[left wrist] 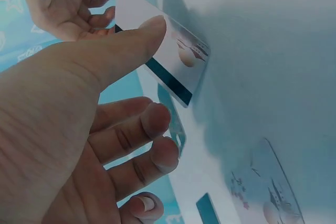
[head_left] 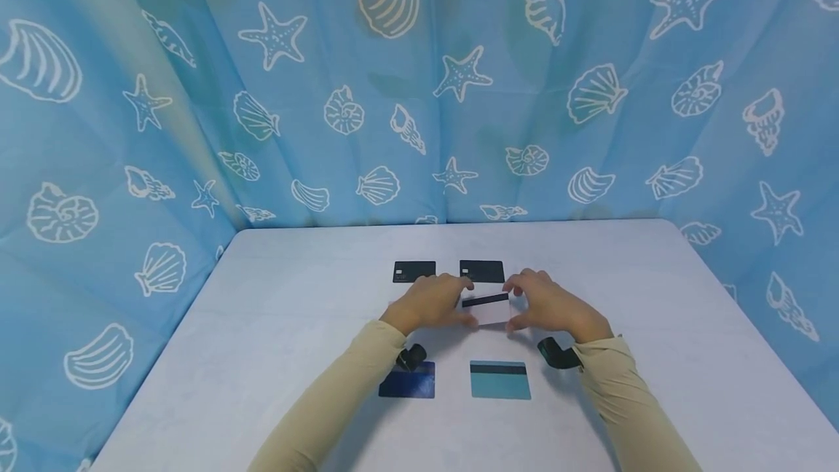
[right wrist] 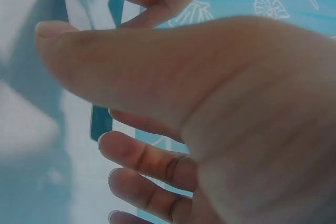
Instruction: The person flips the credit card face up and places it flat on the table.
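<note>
A white card (head_left: 491, 312) with a black stripe and a small printed picture is tilted up off the tabletop between the two hands. My left hand (head_left: 435, 302) holds its left side; in the left wrist view the thumb (left wrist: 152, 32) lies over the card's face (left wrist: 131, 9), while other fingers are spread apart from it. The right hand (head_left: 547, 302) pinches the opposite side, thumb toward me and fingers beyond. In the right wrist view the thumb (right wrist: 105, 66) hides most of the card. Another pale printed card (left wrist: 268, 192) lies near the left hand, hidden by it in the head view.
Two black cards (head_left: 414, 272) lie in a row beyond the hands. Nearer me are a dark blue card (head_left: 406, 384) and a teal card (head_left: 500, 383) with a dark stripe. A blue shell-print curtain (head_left: 419, 93) surrounds the white table (head_left: 295, 297). Both wrists carry black cameras (head_left: 557, 353).
</note>
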Motion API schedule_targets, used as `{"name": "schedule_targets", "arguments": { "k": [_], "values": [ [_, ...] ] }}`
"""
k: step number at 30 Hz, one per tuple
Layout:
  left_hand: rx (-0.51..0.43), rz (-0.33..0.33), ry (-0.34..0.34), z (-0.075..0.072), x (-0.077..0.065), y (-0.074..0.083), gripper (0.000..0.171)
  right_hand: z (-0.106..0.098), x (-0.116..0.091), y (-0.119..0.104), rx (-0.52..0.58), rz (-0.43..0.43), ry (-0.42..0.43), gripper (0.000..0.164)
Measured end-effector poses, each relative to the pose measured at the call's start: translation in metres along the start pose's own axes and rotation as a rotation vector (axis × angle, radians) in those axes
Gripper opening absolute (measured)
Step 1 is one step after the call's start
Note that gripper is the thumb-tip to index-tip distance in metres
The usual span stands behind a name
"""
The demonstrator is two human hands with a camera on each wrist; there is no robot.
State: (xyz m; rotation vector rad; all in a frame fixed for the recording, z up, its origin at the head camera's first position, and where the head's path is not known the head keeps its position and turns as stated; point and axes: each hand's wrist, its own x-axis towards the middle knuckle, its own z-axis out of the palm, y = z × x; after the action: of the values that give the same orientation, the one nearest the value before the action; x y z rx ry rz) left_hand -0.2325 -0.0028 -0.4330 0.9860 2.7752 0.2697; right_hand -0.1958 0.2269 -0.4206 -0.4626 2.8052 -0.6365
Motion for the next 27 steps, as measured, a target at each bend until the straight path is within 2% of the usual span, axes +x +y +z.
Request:
{"name": "schedule_targets", "arguments": {
  "k": [11, 27],
  "values": [
    [0.019, 0.05, 0.004, -0.006, 0.004, 0.012, 0.068, -0.006, -0.005, -0.006, -0.012, -0.021, 0.015, 0.06],
    [0.018, 0.075, -0.003, -0.011, 0.008, 0.025, 0.069, -0.014, -0.013, -0.015, -0.002, -0.007, 0.023, 0.06]
  ]
}}
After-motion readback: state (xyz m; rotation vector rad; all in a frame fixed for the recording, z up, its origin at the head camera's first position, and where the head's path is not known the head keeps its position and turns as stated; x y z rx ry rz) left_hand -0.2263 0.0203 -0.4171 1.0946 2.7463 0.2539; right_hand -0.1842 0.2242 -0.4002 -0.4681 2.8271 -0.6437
